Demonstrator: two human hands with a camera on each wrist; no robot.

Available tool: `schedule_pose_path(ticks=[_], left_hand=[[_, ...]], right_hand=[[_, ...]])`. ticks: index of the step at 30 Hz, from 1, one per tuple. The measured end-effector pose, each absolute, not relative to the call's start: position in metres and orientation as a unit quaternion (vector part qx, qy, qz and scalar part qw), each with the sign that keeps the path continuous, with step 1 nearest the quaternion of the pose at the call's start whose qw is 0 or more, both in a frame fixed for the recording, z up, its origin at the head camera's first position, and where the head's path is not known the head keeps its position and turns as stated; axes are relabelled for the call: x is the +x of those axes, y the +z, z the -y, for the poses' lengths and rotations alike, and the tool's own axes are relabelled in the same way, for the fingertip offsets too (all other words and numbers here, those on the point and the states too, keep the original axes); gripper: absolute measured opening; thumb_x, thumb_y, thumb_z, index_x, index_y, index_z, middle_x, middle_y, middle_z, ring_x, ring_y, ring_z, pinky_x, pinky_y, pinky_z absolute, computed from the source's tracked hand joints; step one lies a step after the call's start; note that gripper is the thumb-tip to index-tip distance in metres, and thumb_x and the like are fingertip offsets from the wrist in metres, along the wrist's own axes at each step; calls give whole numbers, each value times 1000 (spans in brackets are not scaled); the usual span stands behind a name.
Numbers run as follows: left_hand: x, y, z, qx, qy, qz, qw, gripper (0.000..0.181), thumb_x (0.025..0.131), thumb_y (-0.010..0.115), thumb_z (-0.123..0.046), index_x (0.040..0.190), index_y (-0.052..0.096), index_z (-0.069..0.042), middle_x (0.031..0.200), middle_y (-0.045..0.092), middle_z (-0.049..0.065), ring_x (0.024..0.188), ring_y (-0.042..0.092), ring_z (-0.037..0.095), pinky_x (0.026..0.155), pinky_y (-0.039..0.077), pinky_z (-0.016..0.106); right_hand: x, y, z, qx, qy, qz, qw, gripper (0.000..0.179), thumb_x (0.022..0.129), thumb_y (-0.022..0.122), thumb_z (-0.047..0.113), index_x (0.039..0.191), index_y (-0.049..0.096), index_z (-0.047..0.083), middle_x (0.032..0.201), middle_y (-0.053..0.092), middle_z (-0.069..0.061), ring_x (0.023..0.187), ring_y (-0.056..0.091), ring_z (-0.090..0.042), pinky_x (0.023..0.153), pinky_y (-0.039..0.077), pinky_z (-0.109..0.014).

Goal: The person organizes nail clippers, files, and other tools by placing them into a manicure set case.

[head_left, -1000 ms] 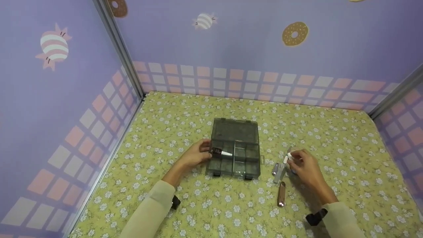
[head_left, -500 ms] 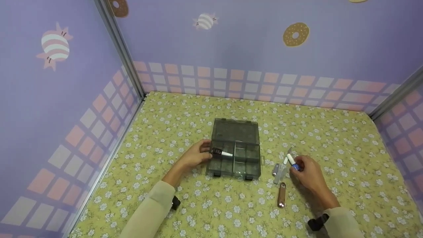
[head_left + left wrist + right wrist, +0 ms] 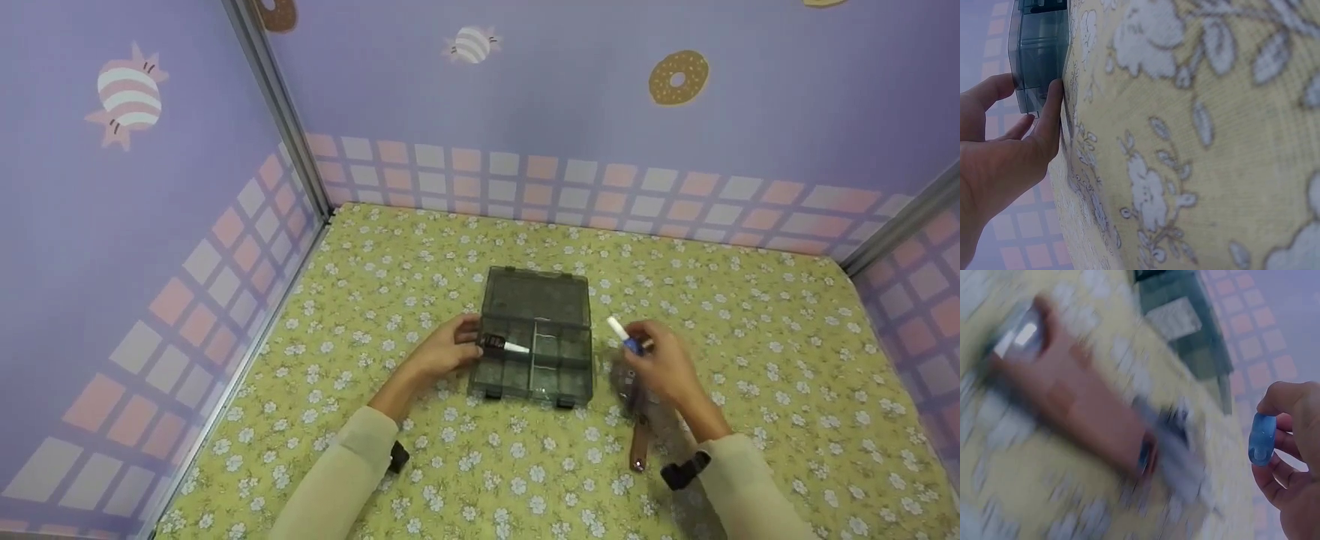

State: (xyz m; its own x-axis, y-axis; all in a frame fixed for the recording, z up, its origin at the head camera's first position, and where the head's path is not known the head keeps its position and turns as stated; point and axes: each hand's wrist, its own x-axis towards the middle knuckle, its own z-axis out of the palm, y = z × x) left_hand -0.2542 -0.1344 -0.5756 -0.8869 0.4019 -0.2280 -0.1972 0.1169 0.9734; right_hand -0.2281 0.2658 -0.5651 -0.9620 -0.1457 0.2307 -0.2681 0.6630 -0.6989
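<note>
A see-through gray plastic box (image 3: 574,379) with small rooms inside sits on the surface (image 3: 787,360), which has a yellow cover with white flowers. Its lid (image 3: 536,295) is open and lies at the far side of the box. A black-and-white bottle (image 3: 492,342) lies in the left part of the box, with its white tip pointing to the right.

At the left side of the box, the person's left hand (image 3: 442,349) holds the edge with bent fingers and thumb. To the right of the box, the right hand (image 3: 667,364) pinches a blue-and-white tube (image 3: 622,334) by its blue end. The tube is up in the air near the box, and its white end tilts up and toward the box.

A brown pocket tool (image 3: 639,442) with a shiny metal end lies to the right of the box, on the person's side. Some gray things (image 3: 1176,464) lie between that tool and the box, but they are too blurry to name. Behind the box stands a purple wall (image 3: 555,90) with candy and donut pictures.
</note>
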Motion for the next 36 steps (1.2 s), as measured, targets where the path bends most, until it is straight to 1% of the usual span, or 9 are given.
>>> schedule_pose_path(ticks=[4,8,11,18,25,32,36], left_hand=[[-255,-575,135,72,649,-724,224,68,103,61,2,164,32,-2,161,42,20,148,44,36,111,49,48],[-255,-575,135,75,647,-725,225,69,103,62,2,165,32,-2,162,41,20,148,43,36,112,49,48],[-254,-575,135,82,649,-723,224,69,103,62,2,165,31,-1,163,40,21,149,43,36,113,48,49],[-255,-576,137,88,656,-716,221,68,103,61,3,165,31,0,162,41,23,148,44,37,114,47,50],[-256,-578,136,79,667,-707,223,68,101,61,4,164,34,-2,161,44,22,147,47,35,111,50,46],[-254,-577,136,80,667,-705,226,65,103,58,4,163,34,-3,159,45,21,146,47,35,110,51,46],[-254,-577,135,82,664,-709,223,65,103,59,6,163,35,-2,158,45,21,146,47,36,111,50,47]], right_hand=[[-247,-555,-232,164,397,900,78,30,90,77,-2,120,73,-1,107,72,-12,95,69,-28,81,61,-46],[-264,-550,-199,223,374,897,80,27,89,78,1,116,75,2,105,71,-10,94,69,-26,81,61,-47],[-272,-547,-180,246,359,897,71,25,90,79,3,115,76,3,104,70,-8,94,69,-26,81,60,-47],[-278,-547,-149,270,338,900,44,22,95,77,7,117,76,4,108,70,-9,98,65,-28,85,58,-47],[-282,-549,-120,298,307,903,25,22,98,74,8,119,76,6,110,69,-8,102,63,-28,88,56,-48],[-281,-556,-107,310,291,905,8,21,99,74,9,120,75,6,112,68,-8,106,62,-30,93,55,-50],[-280,-559,-103,313,289,905,8,21,99,75,10,119,75,6,113,68,-8,107,62,-29,95,55,-50]])
